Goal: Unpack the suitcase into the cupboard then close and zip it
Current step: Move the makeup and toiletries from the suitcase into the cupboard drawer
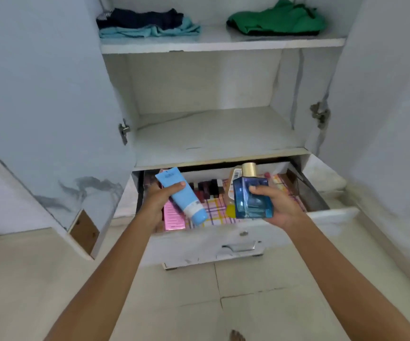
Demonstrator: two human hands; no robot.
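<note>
Standing open, white cupboard (pixel 213 45), tiled floor (pixel 260 303)

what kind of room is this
Probably a bedroom or dressing area at home: an open cupboard with folded clothes on its top shelf, and a pulled-out drawer of toiletries, over a tiled floor.

Open drawer (pixel 331 214) under the bare shelf (pixel 213 134), tube (pixel 186 195) over its left part, bottle (pixel 253 200) over its right, folded clothes (pixel 147 24) on the top shelf (pixel 223 44) above
</note>
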